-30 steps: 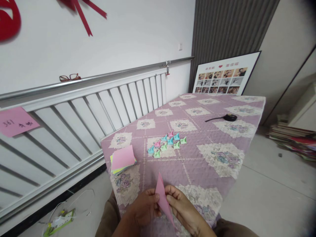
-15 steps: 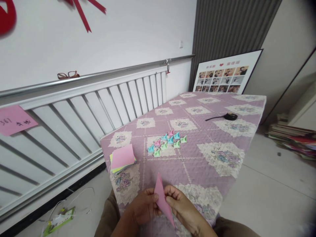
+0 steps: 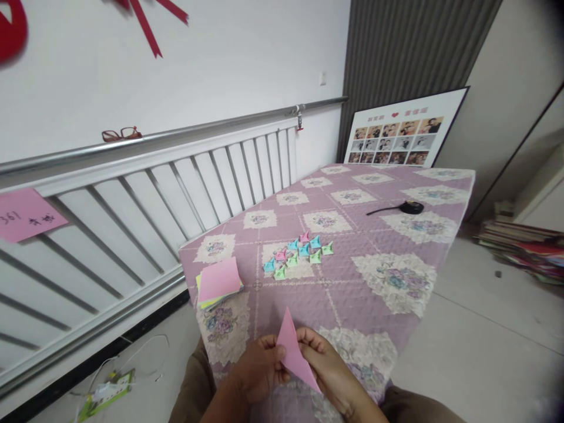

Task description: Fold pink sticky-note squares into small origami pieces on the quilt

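Between my hands, over the near edge of the table, is a folded sheet of pink paper (image 3: pixel 291 351) in a triangular shape, one point facing away from me. My left hand (image 3: pixel 261 365) pinches its left side, thumb on top. On the other side my right hand (image 3: pixel 324 367) grips the paper's right edge, its thumb partly hidden behind the sheet. Beyond them, several small folded paper pieces (image 3: pixel 292 260) in pink, blue and green stand grouped on the tablecloth. A stack of coloured paper squares (image 3: pixel 219 281), pink on top, lies to the left.
The table wears a purple floral cloth (image 3: pixel 282 299). A black object with a strap (image 3: pixel 410 207) lies at its far right. A white radiator (image 3: pixel 167 194) runs along the left, with glasses (image 3: pixel 122 134) on the pipe above. A photo board (image 3: pixel 405 129) leans behind.
The pink paper has turned in my hands, so more of its flat face shows and its lower corner points further right. Both hands keep their hold; the table items stay put.
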Demonstrator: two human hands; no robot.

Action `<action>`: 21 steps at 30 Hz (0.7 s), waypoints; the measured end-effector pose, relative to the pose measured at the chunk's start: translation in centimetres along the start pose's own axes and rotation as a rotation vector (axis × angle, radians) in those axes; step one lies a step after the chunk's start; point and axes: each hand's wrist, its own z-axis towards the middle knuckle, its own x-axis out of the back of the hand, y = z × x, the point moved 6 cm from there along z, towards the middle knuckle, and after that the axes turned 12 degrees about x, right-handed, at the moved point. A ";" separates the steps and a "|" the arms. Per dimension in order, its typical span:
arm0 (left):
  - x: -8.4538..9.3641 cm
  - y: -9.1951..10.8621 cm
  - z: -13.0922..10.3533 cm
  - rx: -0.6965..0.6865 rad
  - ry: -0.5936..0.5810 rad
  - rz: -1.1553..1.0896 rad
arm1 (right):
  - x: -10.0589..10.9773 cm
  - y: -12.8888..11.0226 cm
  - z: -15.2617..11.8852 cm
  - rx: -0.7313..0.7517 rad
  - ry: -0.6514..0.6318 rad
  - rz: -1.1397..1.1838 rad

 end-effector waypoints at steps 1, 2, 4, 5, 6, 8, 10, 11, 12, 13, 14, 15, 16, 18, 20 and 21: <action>-0.2 0.1 -0.1 -0.014 0.020 0.013 | 0.2 -0.1 0.1 0.018 0.002 -0.060; -0.3 0.1 -0.1 -0.026 0.039 0.026 | 0.5 -0.3 0.2 0.039 0.002 -0.126; -0.4 0.1 -0.2 -0.040 0.080 0.050 | 1.1 -0.4 0.3 0.065 -0.005 -0.250; -0.4 0.0 -0.1 -0.043 0.104 0.063 | 1.3 -0.3 0.3 0.065 -0.009 -0.294; -0.2 -0.1 0.0 -0.047 0.130 0.076 | 1.5 -0.2 0.3 0.058 -0.011 -0.328; 0.3 -0.3 0.3 -0.056 0.190 0.119 | 1.8 -0.1 0.2 0.040 -0.010 -0.379; 0.9 -0.4 0.6 -0.077 0.267 0.211 | 1.8 -0.3 0.1 0.049 -0.011 -0.411; 1.3 -0.4 0.8 -0.089 0.305 0.262 | 1.7 -0.4 0.0 0.063 -0.014 -0.420; 1.6 -0.3 1.0 -0.105 0.339 0.310 | 1.6 -0.6 0.0 0.080 -0.017 -0.427; 1.8 -0.2 1.1 -0.122 0.369 0.357 | 1.5 -0.7 0.0 0.095 -0.018 -0.435; 2.0 0.0 1.1 -0.142 0.393 0.400 | 1.5 -0.8 0.0 0.108 -0.017 -0.444; 2.2 0.1 1.1 -0.162 0.410 0.446 | 1.5 -0.9 0.1 0.117 -0.014 -0.454; 2.2 0.3 1.0 -0.182 0.423 0.494 | 1.5 -0.9 0.1 0.122 -0.014 -0.462; 2.2 0.7 0.8 -0.220 0.447 0.604 | 1.6 -0.8 0.2 0.126 -0.025 -0.478; 2.1 0.9 0.6 -0.233 0.461 0.685 | 1.6 -0.7 0.3 0.139 -0.038 -0.510; 2.0 1.0 0.6 -0.233 0.471 0.719 | 1.6 -0.6 0.4 0.152 -0.040 -0.541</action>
